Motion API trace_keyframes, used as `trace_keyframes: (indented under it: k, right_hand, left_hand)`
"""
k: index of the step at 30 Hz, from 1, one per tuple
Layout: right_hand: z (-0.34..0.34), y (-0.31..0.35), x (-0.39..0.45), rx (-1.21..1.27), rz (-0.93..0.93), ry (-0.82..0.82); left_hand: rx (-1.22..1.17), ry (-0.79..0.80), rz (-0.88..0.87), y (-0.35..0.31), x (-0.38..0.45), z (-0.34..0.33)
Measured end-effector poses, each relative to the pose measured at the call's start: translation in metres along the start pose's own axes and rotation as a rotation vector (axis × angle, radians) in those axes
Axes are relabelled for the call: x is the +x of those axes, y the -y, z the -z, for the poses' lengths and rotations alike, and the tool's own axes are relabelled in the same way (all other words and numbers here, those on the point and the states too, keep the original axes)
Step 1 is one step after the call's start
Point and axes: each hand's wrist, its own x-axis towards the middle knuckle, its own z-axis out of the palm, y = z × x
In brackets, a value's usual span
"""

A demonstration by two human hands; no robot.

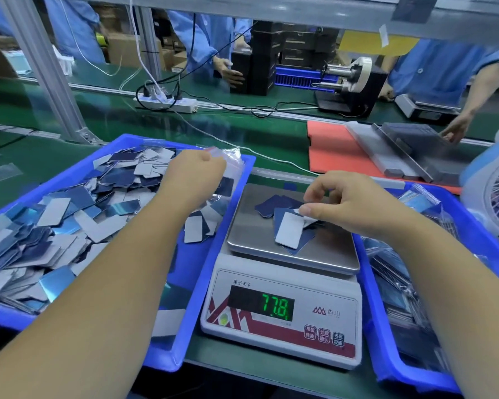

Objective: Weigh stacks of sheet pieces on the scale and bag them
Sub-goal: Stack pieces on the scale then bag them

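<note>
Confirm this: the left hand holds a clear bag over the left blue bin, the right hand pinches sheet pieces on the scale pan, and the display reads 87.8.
Not quite: the display reads 77.8, not 87.8, as the head view shows. The rest stands: the left hand holds the clear bag over the left blue bin, and the right hand pinches sheet pieces on the scale pan.

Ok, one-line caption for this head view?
Right hand pinches sheet pieces on the scale; left hand holds a clear bag.
</note>
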Motion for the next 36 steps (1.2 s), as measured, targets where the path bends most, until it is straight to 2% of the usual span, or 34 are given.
trace_keyframes:
  k: [6, 10, 16, 23, 27, 36]
  right_hand:
    - [-0.002, -0.002, 0.0, -0.022, -0.054, 0.064]
    - [-0.001, -0.001, 0.0, -0.033, -0.044, 0.074]
    - [-0.002, -0.001, 0.002, -0.05, -0.044, 0.069]
    - [-0.003, -0.002, 0.002, -0.028, -0.06, 0.075]
    - [0.0, -0.004, 0.002, -0.035, -0.066, 0.053]
    - [0.01, -0.003, 0.001, -0.081, -0.098, 0.071]
  left_hand:
    - [0.442, 0.106, 0.169, 0.002, 0.002, -0.003]
    - [0.564, 0.106, 0.163, 0.0, 0.002, -0.004]
    - [0.348, 0.034, -0.006, -0.008, -0.011, -0.012]
    - [0.039, 0.131, -0.305, -0.015, -0.024, -0.024]
    - [0.085, 0.261, -0.401, -0.015, -0.026, -0.031]
    - [0.231, 0.344, -0.397, -0.02, -0.034, -0.032]
